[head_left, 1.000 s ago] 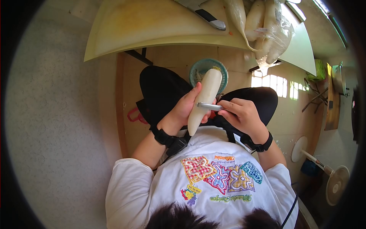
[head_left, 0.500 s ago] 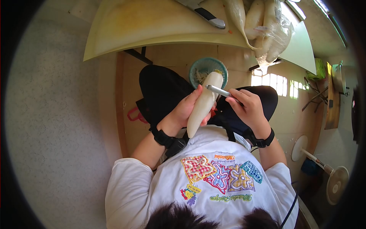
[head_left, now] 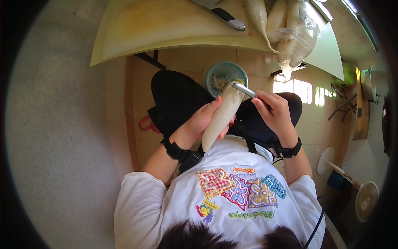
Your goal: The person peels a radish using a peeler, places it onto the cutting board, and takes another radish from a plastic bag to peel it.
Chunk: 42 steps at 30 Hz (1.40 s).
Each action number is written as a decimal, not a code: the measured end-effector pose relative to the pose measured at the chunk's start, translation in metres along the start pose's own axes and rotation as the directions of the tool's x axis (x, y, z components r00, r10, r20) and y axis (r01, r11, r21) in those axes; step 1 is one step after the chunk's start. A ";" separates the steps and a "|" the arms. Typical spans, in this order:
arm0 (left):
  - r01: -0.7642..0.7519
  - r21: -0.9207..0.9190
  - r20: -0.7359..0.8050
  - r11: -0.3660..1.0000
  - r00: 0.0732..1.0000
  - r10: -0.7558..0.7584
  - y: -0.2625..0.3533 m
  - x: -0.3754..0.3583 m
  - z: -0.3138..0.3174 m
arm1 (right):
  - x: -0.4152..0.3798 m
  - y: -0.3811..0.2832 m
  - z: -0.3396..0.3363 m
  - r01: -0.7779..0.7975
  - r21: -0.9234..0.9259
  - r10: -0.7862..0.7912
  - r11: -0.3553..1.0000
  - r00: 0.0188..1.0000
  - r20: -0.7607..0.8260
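Note:
A long white radish (head_left: 222,114) lies aslant over my lap, its tapered tip toward my shirt and its thick end above the bin. My left hand (head_left: 206,118) is wrapped round its middle from the left and below. In my right hand (head_left: 273,112) is a silver peeler (head_left: 243,89), its head against the radish near the thick end. Below that end stands a teal bin (head_left: 213,89) with pale peelings inside, partly hidden by the radish.
Ahead is a table with a yellowed cutting board (head_left: 166,27). A black-handled knife (head_left: 228,18) lies on it, beside several radishes in a clear plastic bag (head_left: 296,39). A white fan (head_left: 367,201) stands at the right, and a pink object (head_left: 148,124) is on the floor at left.
My right hand has moved the peeler forward along the radish, from its upper middle to near its thick end. The radish has shifted slightly; my left hand still holds it.

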State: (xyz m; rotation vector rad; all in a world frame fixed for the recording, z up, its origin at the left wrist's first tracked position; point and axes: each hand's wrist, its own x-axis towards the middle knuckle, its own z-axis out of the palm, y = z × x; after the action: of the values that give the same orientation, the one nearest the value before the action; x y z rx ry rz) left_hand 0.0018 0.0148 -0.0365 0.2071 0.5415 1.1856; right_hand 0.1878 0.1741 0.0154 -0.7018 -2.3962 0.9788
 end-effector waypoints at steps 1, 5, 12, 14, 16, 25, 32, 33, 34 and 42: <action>0.014 0.013 -0.024 1.000 1.000 -0.014 0.001 0.001 0.000 | 0.000 0.002 -0.002 -0.004 -0.010 0.004 1.000 1.000 0.020; -0.019 0.082 -0.010 0.996 1.000 0.020 0.003 0.001 0.001 | 0.001 0.000 -0.003 -0.029 -0.015 0.030 0.999 0.999 0.034; -0.030 0.128 -0.021 0.991 0.999 0.033 0.007 -0.001 0.004 | 0.005 0.009 -0.005 -0.053 0.026 0.054 0.998 0.999 -0.008; -0.033 0.131 -0.022 0.991 0.999 0.036 0.008 0.001 0.006 | 0.005 0.009 -0.005 -0.064 0.042 0.064 0.997 0.998 0.015; -0.045 0.125 -0.071 0.991 0.996 0.054 0.008 0.000 0.010 | 0.004 0.011 -0.003 -0.078 0.050 0.077 0.996 0.997 0.004; -0.089 0.177 -0.073 0.980 0.992 0.103 0.010 0.003 0.004 | 0.000 0.028 0.022 -0.377 0.423 0.364 0.824 0.924 0.115; -0.139 0.216 -0.056 0.966 0.986 0.155 0.010 0.002 -0.001 | 0.011 0.037 0.015 -0.660 0.682 0.640 0.315 0.678 0.361; -0.149 0.225 -0.100 0.963 0.979 0.175 0.011 0.001 0.003 | 0.011 0.035 0.014 -0.668 0.635 0.642 0.387 0.690 0.334; -0.158 0.232 -0.142 0.960 0.971 0.194 0.012 0.000 0.006 | 0.012 0.036 0.016 -0.668 0.635 0.640 0.389 0.691 0.335; -0.116 0.351 -0.196 0.929 0.961 0.195 0.017 0.000 0.009 | 0.007 0.030 0.014 -0.437 0.752 0.413 0.493 0.879 0.239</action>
State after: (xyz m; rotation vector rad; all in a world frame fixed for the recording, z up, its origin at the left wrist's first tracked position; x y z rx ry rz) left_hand -0.0080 0.0227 -0.0215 0.4166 0.9476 1.2749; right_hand 0.1824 0.1895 -0.0141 -0.9157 -1.4901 2.0819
